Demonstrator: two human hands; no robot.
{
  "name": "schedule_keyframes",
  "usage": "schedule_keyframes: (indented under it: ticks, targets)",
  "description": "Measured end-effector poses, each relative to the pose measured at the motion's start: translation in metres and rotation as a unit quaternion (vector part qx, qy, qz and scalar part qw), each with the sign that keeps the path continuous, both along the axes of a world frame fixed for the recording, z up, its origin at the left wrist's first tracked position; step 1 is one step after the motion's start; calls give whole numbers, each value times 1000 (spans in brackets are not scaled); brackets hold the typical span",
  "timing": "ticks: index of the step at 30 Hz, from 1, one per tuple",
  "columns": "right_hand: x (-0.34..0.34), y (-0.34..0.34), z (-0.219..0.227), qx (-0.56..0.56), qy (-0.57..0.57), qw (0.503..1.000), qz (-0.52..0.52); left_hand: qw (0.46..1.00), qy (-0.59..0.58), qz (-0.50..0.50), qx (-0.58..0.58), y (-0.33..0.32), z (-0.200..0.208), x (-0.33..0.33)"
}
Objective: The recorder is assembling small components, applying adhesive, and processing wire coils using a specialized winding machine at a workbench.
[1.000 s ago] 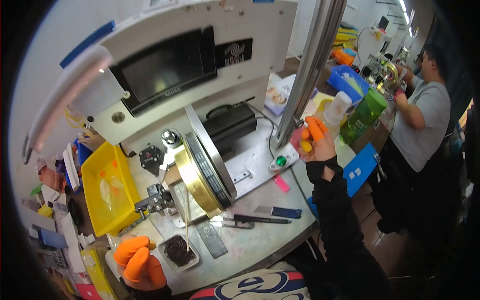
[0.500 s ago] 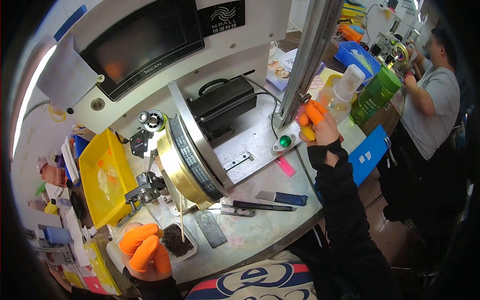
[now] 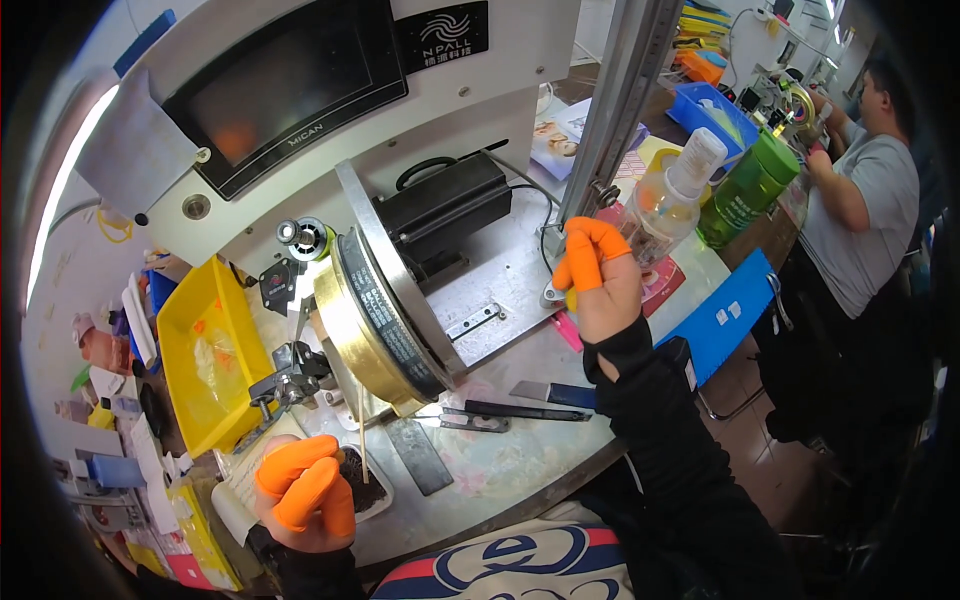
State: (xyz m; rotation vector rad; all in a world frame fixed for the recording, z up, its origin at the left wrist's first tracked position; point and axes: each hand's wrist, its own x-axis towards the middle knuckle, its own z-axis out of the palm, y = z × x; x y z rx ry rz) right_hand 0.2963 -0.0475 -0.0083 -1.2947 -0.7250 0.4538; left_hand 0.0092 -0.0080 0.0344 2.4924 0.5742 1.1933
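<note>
Head view: the left hand (image 3: 300, 495) is rested, fingers curled and empty, at a small tray (image 3: 365, 485) at seven o'clock of the wheel (image 3: 375, 320). The right hand (image 3: 597, 280) is pressed, holding nothing visible, against the switch box (image 3: 556, 290) at three o'clock. Nothing appears wound yet.

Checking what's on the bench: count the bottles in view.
2. A clear plastic bottle with a white cap stands just right of the right hand; a green bottle stands beside it, further right. More may be hidden in the clutter.
</note>
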Motion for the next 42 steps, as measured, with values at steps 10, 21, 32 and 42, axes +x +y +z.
schedule_keyframes:
  ticks: [10, 21, 32, 42]
  targets:
    - [-51, -1, -5, 64, -1, 987, 148, 772, -294, -130, -548, 5, -19, 38]
    - [-36, 39, 17, 19, -254, 914, 315, 833, -115, -167, -514, 46, -8, 64]
    - [-48, 68, 7, 118, -167, 889, 410, 916, -66, -88, -385, 51, -32, 64]
    - [-26, 30, -12, 113, -55, 946, 298, 960, 89, -27, -264, 22, -11, -21]
